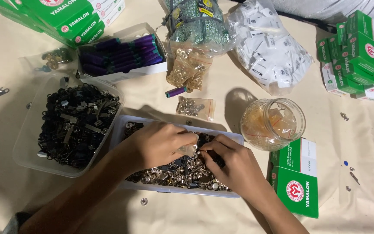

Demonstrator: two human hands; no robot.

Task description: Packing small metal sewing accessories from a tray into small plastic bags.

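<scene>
Far left on the cloth-covered counter (5, 56): a clear tub of dark zipper pulls (76, 123), kept apart from the lighter hardware, apparently so that kinds stay sorted. Behind it, a white box of purple thread spools (122, 54), lid off and contents within reach, with green cartons (66, 17) stacked at the top edge.

Centre, nearest the body: a shallow white tray (122, 130) heaped with silver snap buttons (174, 173) and a few dark pieces, set squarely under both hands for easy picking. Left hand (159, 145) curled over the tray, fingers (187, 138) pinching a small clear plastic bag (190, 149) by its upper edge, seemingly to hold the mouth steady. Right hand (234, 167) just beside it, fingertips (206, 149) pressed together at the bag's opening, touching it; whether anything sits between them, impossible to tell. Bag hanging low above the heap, likely so that dropped pieces fall back into the tray.

Behind the tray: bagged brass eyelets (187, 71) and a small packet of snaps (195, 107). Further right: a glass jar (273, 123) lying on its side with crumpled bags inside, a sack of white labels (269, 47), a green box (297, 177) just beside the right wrist, more green boxes (360, 52) far right.
</scene>
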